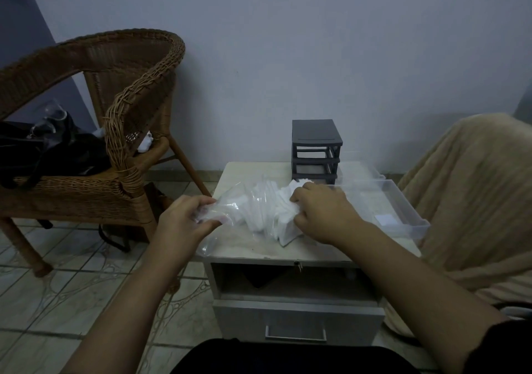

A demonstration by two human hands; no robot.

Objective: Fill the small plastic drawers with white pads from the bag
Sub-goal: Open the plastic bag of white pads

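Note:
A clear plastic bag [230, 205] full of white pads [263, 215] lies on the small bedside table [247, 248]. My left hand [180, 222] pinches the bag's left end at the table's left edge. My right hand [322, 211] grips a bunch of white pads at the bag's right end. Behind them stands a dark grey drawer frame [316, 150] with its slots empty. A clear plastic drawer [403, 212] lies pulled out on the table's right side, with one white pad [385, 219] in it. A second clear drawer [364, 170] lies behind it.
A wicker chair [115, 132] with a black bag [54, 152] on its seat stands to the left. A beige blanket [472, 201] covers furniture on the right. The table has an open shelf and a lower drawer with a metal handle [295, 334]. The floor is tiled.

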